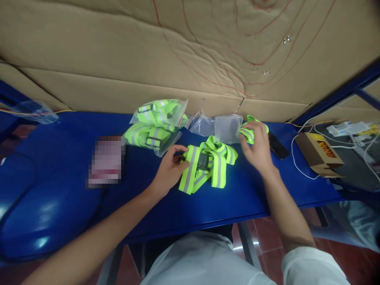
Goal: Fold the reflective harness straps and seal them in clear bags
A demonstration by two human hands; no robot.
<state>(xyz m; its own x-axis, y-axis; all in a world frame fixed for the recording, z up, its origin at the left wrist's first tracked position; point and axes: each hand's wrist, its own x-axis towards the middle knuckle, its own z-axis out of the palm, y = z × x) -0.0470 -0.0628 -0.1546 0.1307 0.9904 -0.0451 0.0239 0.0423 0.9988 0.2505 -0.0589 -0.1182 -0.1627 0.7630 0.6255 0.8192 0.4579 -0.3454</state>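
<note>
A neon-yellow reflective strap (219,170) with grey stripes and a black buckle lies loosely folded at the middle of the blue table. My left hand (172,168) pinches the strap's left edge between thumb and fingers. Farther right, my right hand (257,146) is over a second bundle of yellow strap (248,134), its fingers curled onto the bundle and partly hiding it. Clear plastic bags (227,127) lie between that bundle and the packed straps. Two bagged yellow straps (160,114) are stacked at the back, left of centre.
On the blue table (142,213), a blurred-out flat item (107,162) lies left and a dark phone (278,145) right. A clear cup (37,112) lies at the back left. An open cardboard box (319,154) and white cables are at the right, below a cardboard wall (118,51).
</note>
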